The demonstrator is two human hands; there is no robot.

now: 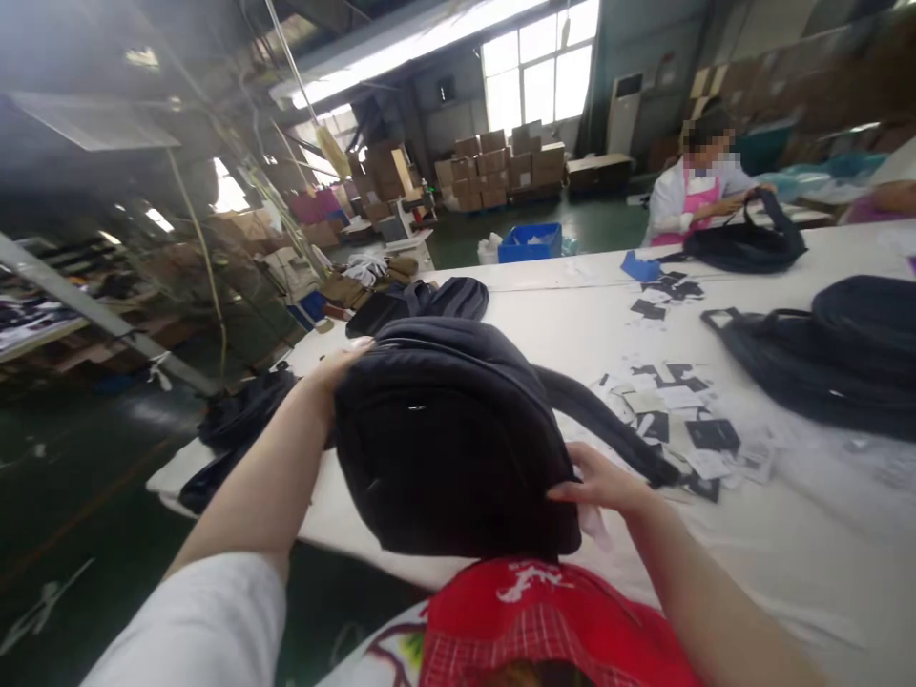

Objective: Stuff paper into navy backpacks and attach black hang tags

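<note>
A black backpack (458, 448) stands upright at the near edge of the white table, its front with a small light logo towards me. My left hand (343, 367) grips its upper left side; most of the fingers are hidden behind the bag. My right hand (597, 480) pinches the lower right side, thumb on the front and fingers behind the edge. One dark shoulder strap (608, 420) stretches out to the right over the table. Something whitish hangs just below my right hand, too blurred to name.
Black and white tags (712, 434) lie scattered right of the backpack. More dark bags (844, 353) rest at the right, others (450, 298) behind. Across the table (530, 315) a person in a pink apron (697, 205) handles a dark bag. A blue bin (530, 242) stands beyond; a slanted metal pole (107, 315) is left.
</note>
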